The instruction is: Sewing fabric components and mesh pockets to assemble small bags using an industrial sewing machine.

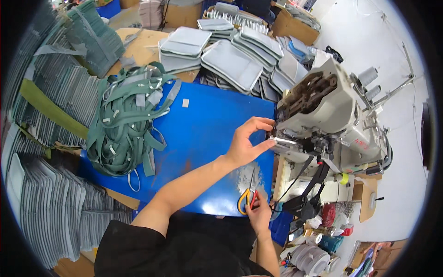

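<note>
My left hand (247, 142) reaches across to the front end of an industrial sewing machine (318, 97). Its thumb and fingers curve around a small part there, the thumb against a shiny metal piece (284, 141); the fingertips are partly hidden. My right hand (260, 213) grips a pair of scissors (248, 201) with yellow and red handles near the front edge of the blue table (194, 134). The blades point away from me, above a worn whitish patch of the tabletop. A tangled heap of green straps (124, 122) lies on the table's left side.
Tall stacks of grey-green panels (55, 207) crowd the left side. Grey padded panels (233, 64) lie piled at the back. Black straps (307, 198) hang below the sewing machine. Thread cones (368, 76) stand behind it, and white reels (311, 258) lie at lower right.
</note>
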